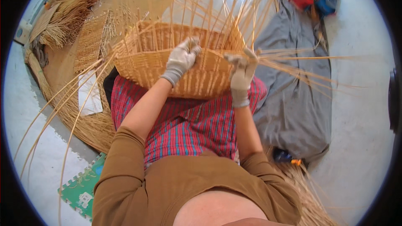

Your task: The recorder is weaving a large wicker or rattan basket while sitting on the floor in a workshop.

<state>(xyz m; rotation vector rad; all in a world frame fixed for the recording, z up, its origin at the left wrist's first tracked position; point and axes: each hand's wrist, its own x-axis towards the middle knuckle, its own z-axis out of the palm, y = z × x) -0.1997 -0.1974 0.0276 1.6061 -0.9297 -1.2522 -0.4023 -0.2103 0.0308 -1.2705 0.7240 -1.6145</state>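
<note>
A half-woven tan cane basket [205, 77] rests across my lap, long upright cane stakes [209, 6] rising from its rim. My left hand [181, 60], in a pale work glove, is at the near rim, its fingers closed around one of the thin stakes. At the basket's right end is my right hand [244, 70], gloved likewise. Its fingers are stretched apart beside the rim, and no strand shows clearly between them. Loose cane ends [301, 60] fan out to the right behind this hand. More long strands [69, 88] trail from the basket's left corner.
Bundles of dried stalks [77, 14] and a woven mat piece [90, 37] lie at the far left, near a white sheet [89, 94]. A green foam tile [86, 184] is at lower left. Grey cloth [293, 100] spreads on the right, with red and blue items [303, 0] beyond.
</note>
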